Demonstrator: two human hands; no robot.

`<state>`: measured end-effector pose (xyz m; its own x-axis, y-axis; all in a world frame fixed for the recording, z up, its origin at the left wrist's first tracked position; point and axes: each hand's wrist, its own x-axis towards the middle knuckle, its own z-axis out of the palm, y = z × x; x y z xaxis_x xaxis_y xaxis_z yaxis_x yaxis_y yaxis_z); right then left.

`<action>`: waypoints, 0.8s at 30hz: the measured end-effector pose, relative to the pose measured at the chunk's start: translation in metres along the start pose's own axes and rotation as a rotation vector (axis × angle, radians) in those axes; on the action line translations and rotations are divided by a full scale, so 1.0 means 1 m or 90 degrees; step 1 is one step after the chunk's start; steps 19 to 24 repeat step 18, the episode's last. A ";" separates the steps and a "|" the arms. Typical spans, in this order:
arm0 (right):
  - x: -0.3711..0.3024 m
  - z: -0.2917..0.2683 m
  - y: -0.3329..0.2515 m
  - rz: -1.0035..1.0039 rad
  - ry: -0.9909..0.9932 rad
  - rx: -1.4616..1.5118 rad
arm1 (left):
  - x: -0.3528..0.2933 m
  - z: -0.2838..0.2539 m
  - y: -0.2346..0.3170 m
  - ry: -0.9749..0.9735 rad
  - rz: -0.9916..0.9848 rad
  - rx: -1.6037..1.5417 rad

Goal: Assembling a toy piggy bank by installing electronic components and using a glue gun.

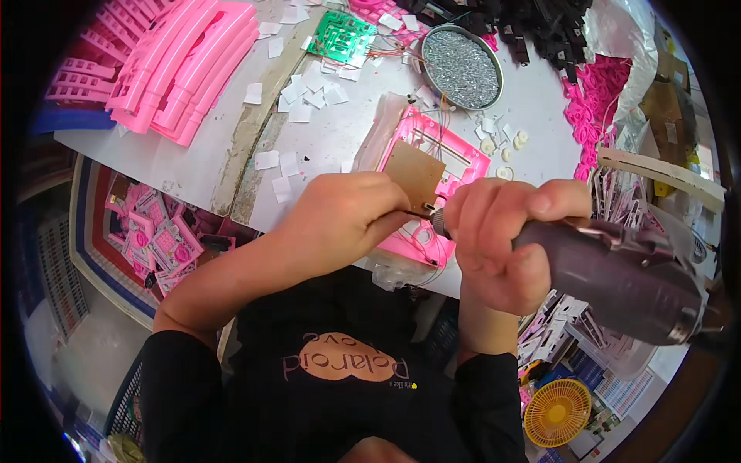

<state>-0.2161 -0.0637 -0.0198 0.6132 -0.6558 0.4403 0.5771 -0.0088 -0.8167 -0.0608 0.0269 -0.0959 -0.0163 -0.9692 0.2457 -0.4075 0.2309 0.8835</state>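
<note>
My right hand (505, 239) is wrapped round a dark grey electric screwdriver (610, 270), which lies nearly level with its nose pointing left. My left hand (355, 212) pinches finger and thumb together at the screwdriver's thin bit, and what they hold there is too small to tell. Beneath both hands a pink plastic housing (472, 160) lies open on the table. A brown circuit board (414, 168) rests in it, with thin wires running from the housing's far end. My hands cover part of the housing's near half.
A round tin of small silvery screws (461, 69) stands beyond the housing. Near it are a green circuit board (342, 37), white paper squares (312, 85) and cream rings (505, 171). Pink curved parts (185, 69) are stacked at far left, black parts (532, 27) heaped at far right.
</note>
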 end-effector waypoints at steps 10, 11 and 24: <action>-0.031 -0.045 -0.003 0.334 -0.064 -0.675 | -0.054 -0.072 -0.002 -0.074 -0.370 -0.117; -0.035 -0.044 0.003 0.286 -0.107 -0.760 | -0.054 -0.068 -0.001 -0.083 -0.347 -0.096; -0.023 -0.031 0.008 0.282 -0.245 -0.937 | -0.018 -0.016 0.000 -0.081 -0.254 0.047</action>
